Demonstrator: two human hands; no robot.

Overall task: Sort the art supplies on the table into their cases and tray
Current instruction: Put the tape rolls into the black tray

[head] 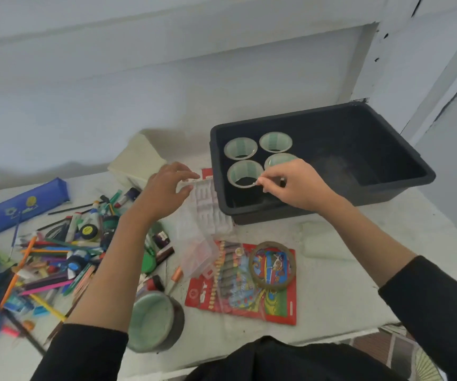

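Tape-sorting step: right hand (293, 185) pinches a tape roll (245, 174) by its rim inside the black tray (277, 213), centre right; left hand (167, 188) hovers spread. Next, likely: release, fetch the loose roll (272, 266) at lower centre.

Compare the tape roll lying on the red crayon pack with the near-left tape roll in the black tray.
The pack roll lies on the crayon pack, outside the black tray; the tray roll sits inside it. The pack roll looks brownish and see-through, the tray roll pale green inside. The right hand pinches at the tray roll's rim; no hand touches the pack roll. Both lie flat, hole up.
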